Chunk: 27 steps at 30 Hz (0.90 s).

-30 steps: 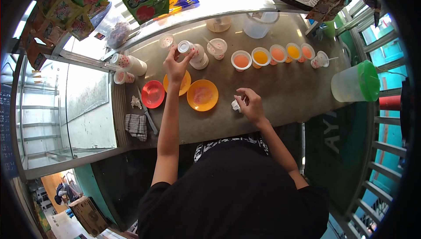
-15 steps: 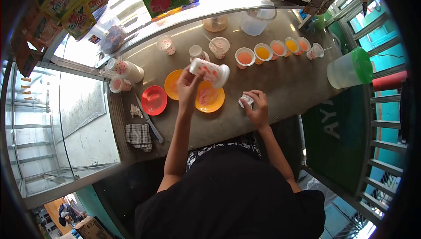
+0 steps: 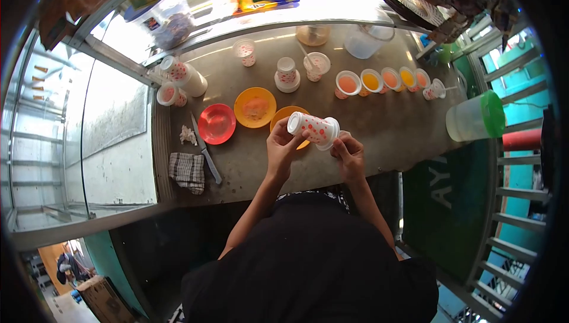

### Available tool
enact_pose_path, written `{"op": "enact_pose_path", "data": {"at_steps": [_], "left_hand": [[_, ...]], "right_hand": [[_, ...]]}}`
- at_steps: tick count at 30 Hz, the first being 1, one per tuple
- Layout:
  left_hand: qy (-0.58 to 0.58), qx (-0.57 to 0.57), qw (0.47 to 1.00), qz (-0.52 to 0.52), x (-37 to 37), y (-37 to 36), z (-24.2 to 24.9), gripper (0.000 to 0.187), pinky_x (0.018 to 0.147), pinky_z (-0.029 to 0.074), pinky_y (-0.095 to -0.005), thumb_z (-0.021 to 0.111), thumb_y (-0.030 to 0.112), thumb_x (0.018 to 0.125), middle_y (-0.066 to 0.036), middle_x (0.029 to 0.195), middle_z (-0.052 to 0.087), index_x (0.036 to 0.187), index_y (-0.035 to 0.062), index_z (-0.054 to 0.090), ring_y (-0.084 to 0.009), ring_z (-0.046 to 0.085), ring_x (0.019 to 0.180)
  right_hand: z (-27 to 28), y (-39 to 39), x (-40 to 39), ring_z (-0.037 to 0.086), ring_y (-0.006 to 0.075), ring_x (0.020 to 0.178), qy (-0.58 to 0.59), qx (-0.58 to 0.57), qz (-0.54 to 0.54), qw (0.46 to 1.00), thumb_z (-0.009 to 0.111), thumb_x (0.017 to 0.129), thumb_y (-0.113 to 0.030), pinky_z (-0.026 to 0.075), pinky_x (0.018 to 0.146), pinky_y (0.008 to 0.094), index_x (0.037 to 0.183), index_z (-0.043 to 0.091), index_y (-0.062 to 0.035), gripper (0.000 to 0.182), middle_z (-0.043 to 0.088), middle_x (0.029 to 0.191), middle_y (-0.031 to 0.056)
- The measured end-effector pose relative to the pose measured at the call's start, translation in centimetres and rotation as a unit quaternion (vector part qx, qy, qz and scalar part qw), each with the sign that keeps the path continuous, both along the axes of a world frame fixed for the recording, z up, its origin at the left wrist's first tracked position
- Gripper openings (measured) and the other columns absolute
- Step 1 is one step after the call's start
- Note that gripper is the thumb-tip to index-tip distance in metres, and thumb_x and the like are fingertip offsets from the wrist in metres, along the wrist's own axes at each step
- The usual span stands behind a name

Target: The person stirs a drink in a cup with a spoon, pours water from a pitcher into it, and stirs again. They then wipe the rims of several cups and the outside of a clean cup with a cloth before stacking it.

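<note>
My left hand (image 3: 281, 150) is closed around a white plastic cup (image 3: 315, 130) with red dots, above the table's front half. The cup lies tilted on its side, base to the left and rim to the right. My right hand (image 3: 349, 154) has its fingers bent and pinched together at the cup's rim. The crumpled white tissue it was on a moment ago is now mostly hidden by the fingers. Behind the cup is a yellow plate (image 3: 288, 113), partly covered. Another yellow plate (image 3: 255, 122) with pinkish residue and a red plate (image 3: 216, 124) sit to the left.
Several cups of orange and yellow drink (image 3: 348, 83) line the back right, near a green-lidded container (image 3: 474, 116). An upside-down cup (image 3: 287, 72) and a cup with a spoon (image 3: 316, 65) stand behind. A knife (image 3: 207, 156) and checked cloth (image 3: 187, 172) lie left.
My left hand has lowered the cup towards me. My right hand has come up from the tabletop to the cup's rim. The camera view has shifted.
</note>
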<state>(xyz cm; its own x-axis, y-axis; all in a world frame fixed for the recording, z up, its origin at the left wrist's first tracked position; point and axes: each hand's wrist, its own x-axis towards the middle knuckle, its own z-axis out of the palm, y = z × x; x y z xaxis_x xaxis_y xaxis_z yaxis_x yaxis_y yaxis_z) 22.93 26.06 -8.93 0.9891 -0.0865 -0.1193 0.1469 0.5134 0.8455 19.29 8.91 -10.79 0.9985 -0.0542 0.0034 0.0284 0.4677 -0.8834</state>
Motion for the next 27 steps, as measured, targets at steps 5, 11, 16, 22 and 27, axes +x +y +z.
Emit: {"op": "enact_pose_path", "data": {"at_steps": [5, 11, 16, 22, 27], "left_hand": [[-0.007, -0.01, 0.997, 0.079, -1.4, 1.6, 0.8, 0.043, 0.094, 0.048, -0.0307, 0.076, 0.005, 0.082, -0.009, 0.113, 0.063, 0.118, 0.001, 0.053, -0.0145, 0.061, 0.105], [-0.069, -0.013, 0.969, 0.238, -2.3, 3.8, 1.8, 0.029, 0.093, 0.046, -0.0307, 0.07, 0.009, 0.088, -0.006, 0.106, 0.06, 0.109, 0.0044, 0.05, -0.0137, 0.059, 0.103], [-0.102, -0.058, 0.943, 0.312, -2.3, 8.4, 2.5, 0.026, 0.094, 0.046, -0.0359, 0.067, 0.017, 0.092, -0.005, 0.109, 0.059, 0.109, 0.0074, 0.05, -0.0148, 0.058, 0.103], [-0.034, -0.052, 0.936, 0.347, -3.7, 12.2, 2.0, 0.028, 0.096, 0.045, -0.0378, 0.063, 0.027, 0.094, -0.005, 0.108, 0.06, 0.111, 0.0086, 0.05, -0.0154, 0.059, 0.105], [0.001, -0.061, 0.933, 0.354, -4.2, 11.6, 1.3, 0.033, 0.095, 0.045, -0.037, 0.063, 0.029, 0.094, -0.005, 0.11, 0.061, 0.116, 0.0068, 0.051, -0.0161, 0.059, 0.106]], "right_hand": [[1.3, 2.5, 1.3, 0.039, 0.0046, 0.062, 0.003, 0.04, 0.035, 0.999, 0.059, 0.097, -0.013, 0.031, 0.056, 0.0226, 0.086, 0.062, -0.0044, 0.014, 0.049, 0.072, -0.0033], [3.1, 5.4, 3.5, 0.037, 0.0036, 0.06, 0.057, 0.073, 0.039, 0.995, 0.058, 0.098, -0.017, 0.032, 0.055, 0.0232, 0.087, 0.061, -0.0093, 0.014, 0.047, 0.071, -0.0049], [3.2, 4.7, 6.0, 0.039, 0.0039, 0.06, 0.036, 0.002, 0.017, 0.999, 0.057, 0.099, -0.019, 0.033, 0.055, 0.0227, 0.086, 0.059, -0.0087, 0.016, 0.047, 0.069, -0.0048], [3.0, 5.2, 14.2, 0.042, 0.0061, 0.054, 0.064, 0.072, -0.069, 0.993, 0.058, 0.098, -0.021, 0.034, 0.05, 0.0215, 0.084, 0.058, -0.0076, 0.019, 0.048, 0.065, -0.0042], [-2.6, 7.0, 18.8, 0.05, 0.0067, 0.049, 0.109, -0.08, -0.122, 0.983, 0.062, 0.096, -0.024, 0.036, 0.044, 0.0195, 0.079, 0.06, -0.0042, 0.026, 0.06, 0.066, 0.0016]]}}
